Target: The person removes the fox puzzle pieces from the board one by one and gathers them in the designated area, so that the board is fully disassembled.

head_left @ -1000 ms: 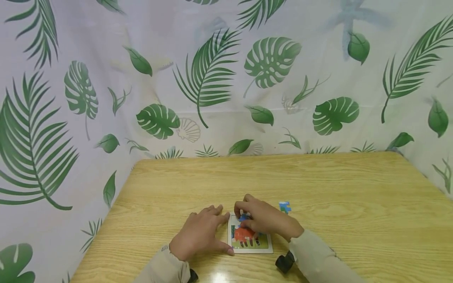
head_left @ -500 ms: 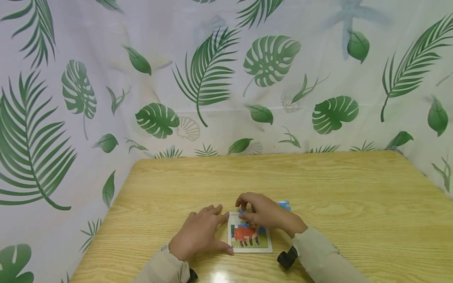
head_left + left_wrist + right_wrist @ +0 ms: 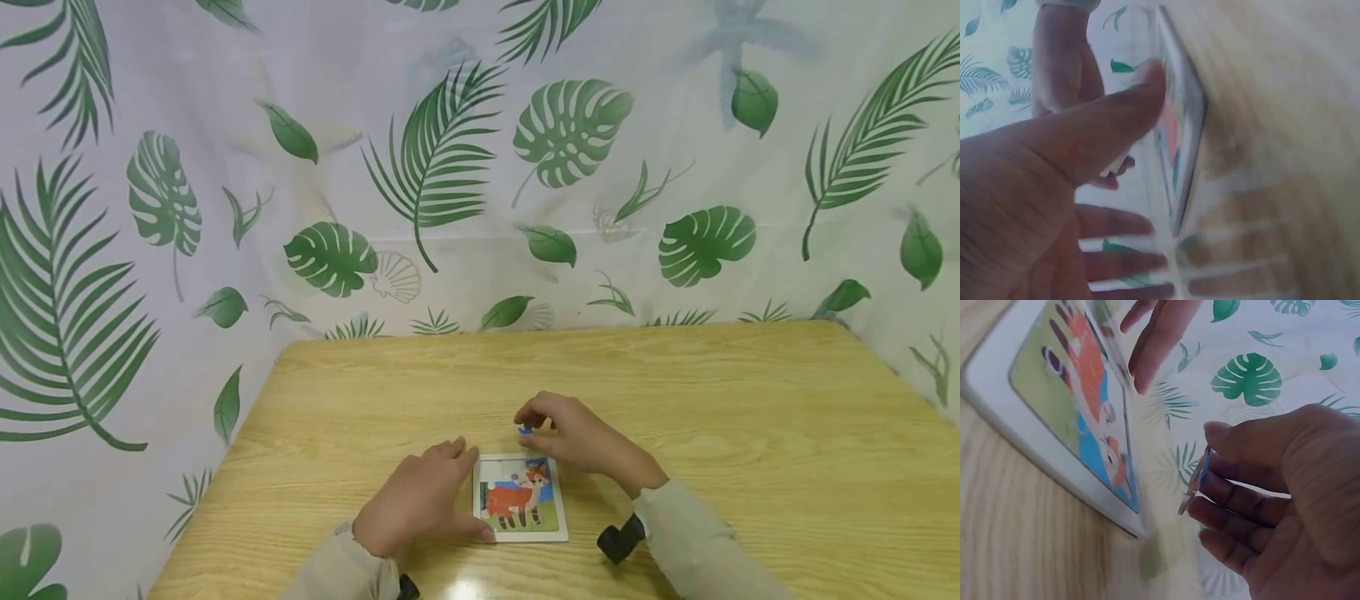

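Note:
A small framed jigsaw puzzle lies on the table, with a red-orange fox-like animal on green and blue. The upper left of its picture area is bare and pale. Along its left side my left hand rests with fingers extended, the thumb over the lower left corner. Just beyond the top right of the frame, my right hand pinches a jigsaw piece between thumb and fingers. That thin piece shows nearly edge-on in the right wrist view, with some blue on it.
The wood-grain table reaches back to a white curtain printed with green leaves. A black wrist camera sits under the right sleeve.
My right hand has moved up and right off the puzzle, with a blue piece in its fingers, uncovering the animal's head. The loose blue piece beyond it is now out of sight. The left hand stays.

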Motion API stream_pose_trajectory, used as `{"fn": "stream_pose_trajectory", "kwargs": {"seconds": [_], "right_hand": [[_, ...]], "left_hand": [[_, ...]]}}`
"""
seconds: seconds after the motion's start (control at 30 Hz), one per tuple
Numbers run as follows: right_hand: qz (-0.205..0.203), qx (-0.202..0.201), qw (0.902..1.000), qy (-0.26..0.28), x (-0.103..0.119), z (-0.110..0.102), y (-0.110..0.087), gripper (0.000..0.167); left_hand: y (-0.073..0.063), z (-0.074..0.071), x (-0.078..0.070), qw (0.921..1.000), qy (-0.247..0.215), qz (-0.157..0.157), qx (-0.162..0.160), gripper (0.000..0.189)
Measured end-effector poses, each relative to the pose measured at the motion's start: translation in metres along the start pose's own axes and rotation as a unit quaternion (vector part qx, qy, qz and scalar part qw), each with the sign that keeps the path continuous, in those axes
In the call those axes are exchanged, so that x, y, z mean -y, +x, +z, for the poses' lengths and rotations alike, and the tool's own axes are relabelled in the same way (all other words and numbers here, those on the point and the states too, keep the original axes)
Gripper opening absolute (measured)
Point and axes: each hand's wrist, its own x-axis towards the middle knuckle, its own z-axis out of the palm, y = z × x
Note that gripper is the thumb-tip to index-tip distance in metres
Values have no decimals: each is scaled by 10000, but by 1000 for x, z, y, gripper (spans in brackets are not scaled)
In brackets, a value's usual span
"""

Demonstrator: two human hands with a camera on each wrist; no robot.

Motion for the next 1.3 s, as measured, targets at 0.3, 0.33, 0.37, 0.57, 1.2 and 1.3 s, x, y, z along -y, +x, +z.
{"fn": "stream_pose_trajectory", "kwargs": {"seconds": [0.3, 0.33, 0.37, 0.57, 1.2, 1.3], "right_hand": [[82, -322, 9994, 39, -11, -16, -18, 12], [116, -372, 9992, 42, -15, -19, -22, 12], [155, -419, 9990, 58, -20, -24, -27, 11], [308, -679, 9972, -11, -44, -53, -56, 14], [857, -592, 9840, -1445, -69, -65, -73, 23], [936, -546, 9844, -1384, -68, -64, -73, 20]], "left_hand": [[-5, 5, -5, 9986, 464, 247, -64, 85], [-5, 3, -4, 9985, 494, 208, -57, 84], [-6, 2, -4, 9985, 515, 192, -52, 84], [-6, -1, -5, 9989, 451, 135, 11, 82], [-9, -4, -6, 9997, 213, 0, 84, 82], [-9, -4, -6, 9997, 247, 15, 57, 82]]}}
